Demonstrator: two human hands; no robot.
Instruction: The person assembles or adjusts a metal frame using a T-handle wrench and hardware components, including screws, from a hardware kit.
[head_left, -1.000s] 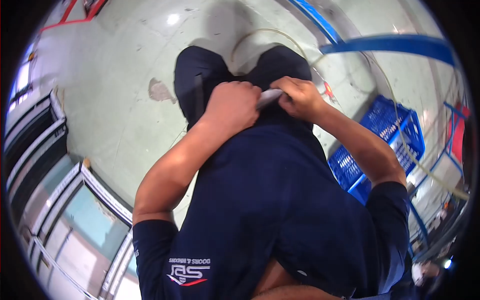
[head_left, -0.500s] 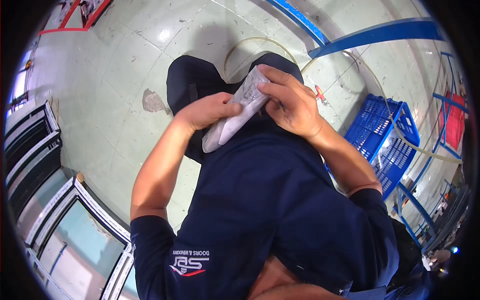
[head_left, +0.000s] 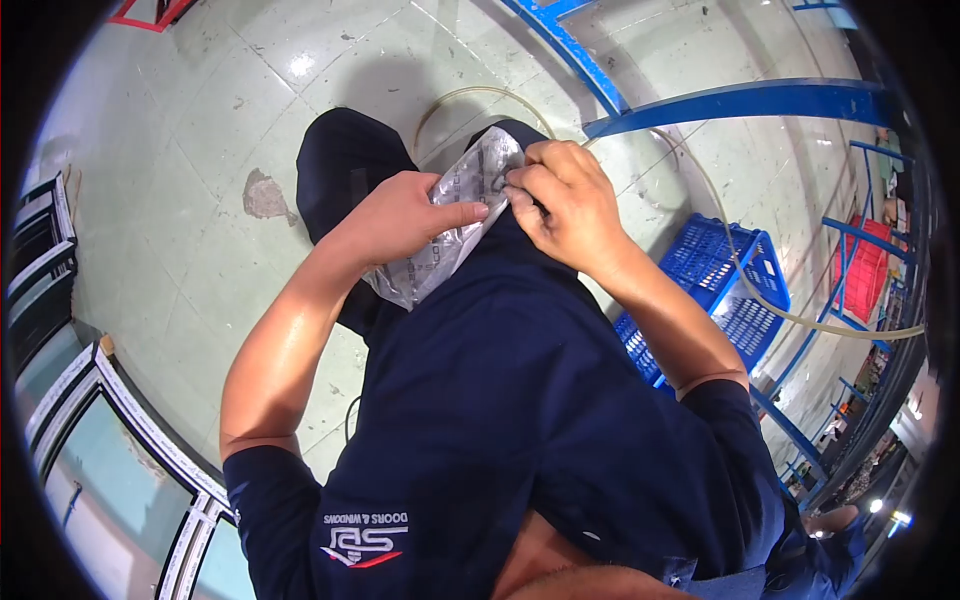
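A clear plastic packet with grey printed lettering lies slanted above my lap, its contents hard to make out. My left hand grips its left side, thumb pressed across the printed face. At the upper right edge, the bent fingers of my right hand pinch the plastic near a small dark spot. Beneath the packet are my dark trousers.
A blue plastic crate stands on the floor to the right, with a pale hose running over it. Blue metal framing crosses the upper right. A red crate sits farther right. Framed panels lean at lower left.
The packet has turned, so its printed face shows instead of the whitish side. My right hand has shifted from its top end to pinching its edge. The whole view has moved slightly.
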